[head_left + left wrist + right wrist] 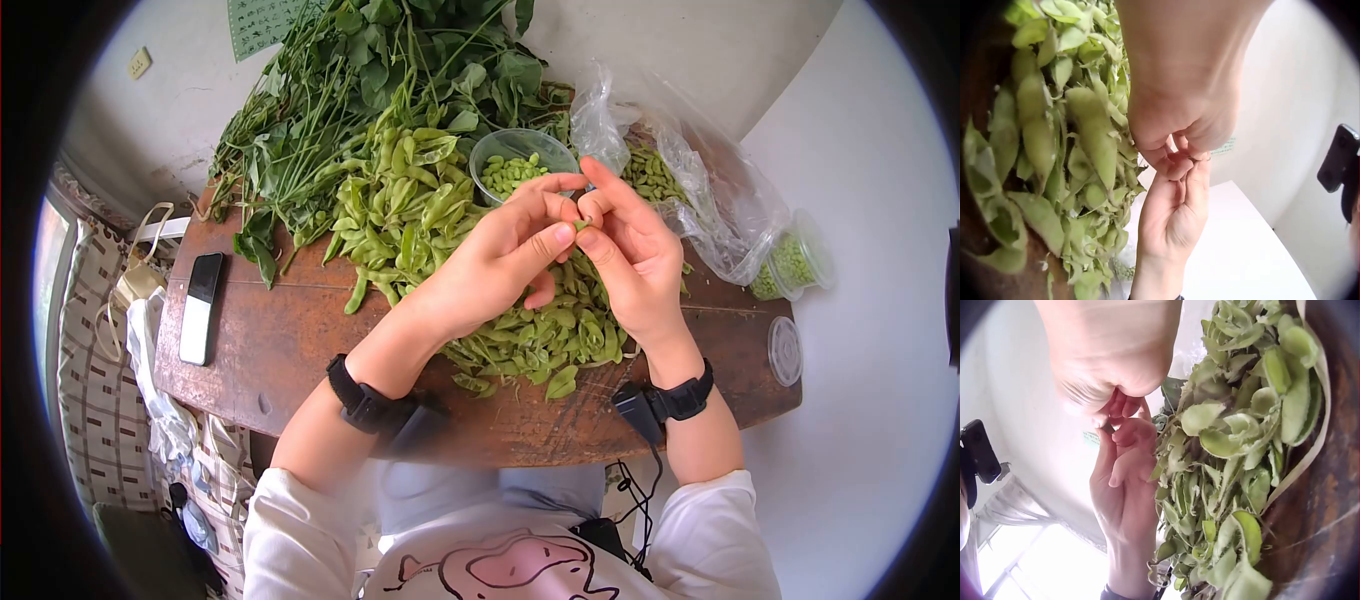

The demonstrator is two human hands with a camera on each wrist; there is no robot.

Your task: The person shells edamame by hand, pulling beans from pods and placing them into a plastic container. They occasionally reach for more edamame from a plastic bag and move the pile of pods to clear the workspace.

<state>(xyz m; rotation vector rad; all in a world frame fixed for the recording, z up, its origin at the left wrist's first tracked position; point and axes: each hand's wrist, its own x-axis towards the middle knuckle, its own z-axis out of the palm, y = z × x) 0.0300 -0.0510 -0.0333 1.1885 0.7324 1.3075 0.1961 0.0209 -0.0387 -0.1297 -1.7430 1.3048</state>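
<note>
Pod (581, 226) | long axis mostly hidden, direction unclear | left hand (500, 248), right hand (640, 250): each grip pinching pod

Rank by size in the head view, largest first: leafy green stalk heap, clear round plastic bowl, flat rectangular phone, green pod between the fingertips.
1. Leafy heap
2. Plastic bowl, partly covered
3. Phone
4. Green pod, partly covered

You can read no text; at eleven o'clock in the head view, a green sheet (258, 25) bears illegible characters.
</note>
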